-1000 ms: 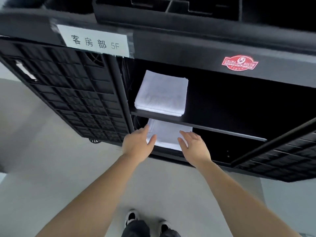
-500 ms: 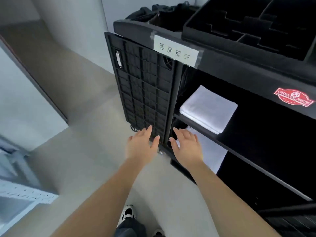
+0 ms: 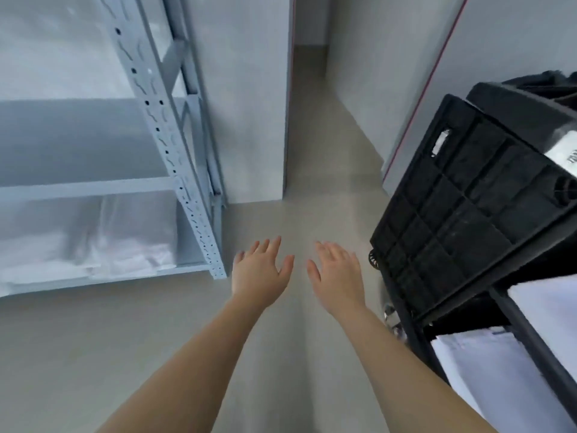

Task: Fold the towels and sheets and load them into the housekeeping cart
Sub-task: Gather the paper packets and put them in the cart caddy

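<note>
Inside black cart (image 3: 468, 214) at right: folded white towels (image 3: 487, 370), flat; left hand (image 3: 260, 270), right hand (image 3: 338, 273) fingers spread, empty.

A hotel linen store or service room, by the look of it — a grey metal shelving rack (image 3: 175, 145) is holding bagged white linen (image 3: 93, 245), a black housekeeping cart (image 3: 468, 220) is standing open with folded white towels (image 3: 499, 379) inside — bare grey walls and floor (image 3: 93, 354) all round.
</note>
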`<state>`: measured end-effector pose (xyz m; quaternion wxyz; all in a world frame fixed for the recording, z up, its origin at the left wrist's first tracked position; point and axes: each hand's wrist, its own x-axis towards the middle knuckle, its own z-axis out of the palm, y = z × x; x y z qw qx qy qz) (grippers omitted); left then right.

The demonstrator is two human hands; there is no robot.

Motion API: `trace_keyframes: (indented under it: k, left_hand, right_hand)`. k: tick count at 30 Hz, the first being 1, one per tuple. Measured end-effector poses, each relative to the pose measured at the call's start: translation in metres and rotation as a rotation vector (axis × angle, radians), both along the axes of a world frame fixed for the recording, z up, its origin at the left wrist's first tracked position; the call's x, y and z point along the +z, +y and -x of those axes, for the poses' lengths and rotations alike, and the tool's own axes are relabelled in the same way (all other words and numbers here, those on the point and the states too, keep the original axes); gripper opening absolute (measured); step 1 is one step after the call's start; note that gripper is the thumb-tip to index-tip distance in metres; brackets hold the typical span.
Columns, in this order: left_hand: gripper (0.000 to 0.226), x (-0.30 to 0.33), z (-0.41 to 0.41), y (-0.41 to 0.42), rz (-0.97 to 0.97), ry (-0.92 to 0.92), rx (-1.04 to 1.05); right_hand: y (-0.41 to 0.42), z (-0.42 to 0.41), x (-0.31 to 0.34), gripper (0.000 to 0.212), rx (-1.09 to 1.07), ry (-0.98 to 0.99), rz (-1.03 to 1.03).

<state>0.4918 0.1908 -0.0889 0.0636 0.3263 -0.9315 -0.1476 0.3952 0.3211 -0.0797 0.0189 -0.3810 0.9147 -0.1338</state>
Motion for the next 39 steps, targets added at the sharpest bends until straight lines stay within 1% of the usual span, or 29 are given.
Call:
trace_keyframes:
  k: [6, 11, 18, 22, 26, 31, 39]
  left_hand:
    - [0.066, 0.004, -0.105, -0.083, -0.029, 0.047, 0.254]
    - [0.062, 0.005, -0.218, -0.155, -0.015, 0.106, 0.443]
    - [0.061, 0.005, -0.372, -0.247, 0.001, 0.116, 0.658]
    - [0.060, 0.003, -0.440, -0.287, 0.026, 0.109, 0.763]
    - [0.061, -0.004, -0.487, -0.322, 0.010, 0.105, 0.852]
    - [0.061, -0.014, -0.522, -0.376, 0.008, 0.103, 0.942]
    - [0.062, -0.013, -0.557, -0.501, 0.040, 0.059, 1.059]
  right_hand:
    - [-0.117, -0.087, 0.009, 0.048, 0.215, -0.007, 0.069]
    - [-0.211, -0.183, 0.013, 0.048, 0.369, -0.027, 0.047]
    - [-0.331, -0.316, 0.016, 0.047, 0.576, 0.000, 0.047]
    - [-0.385, -0.373, 0.016, 0.046, 0.673, 0.006, 0.034]
    - [-0.434, -0.412, 0.013, 0.045, 0.747, 0.001, 0.024]
    - [-0.505, -0.443, 0.004, 0.045, 0.834, 0.018, 0.011]
    - [-0.650, -0.478, -0.006, 0.044, 0.990, -0.035, 0.047]
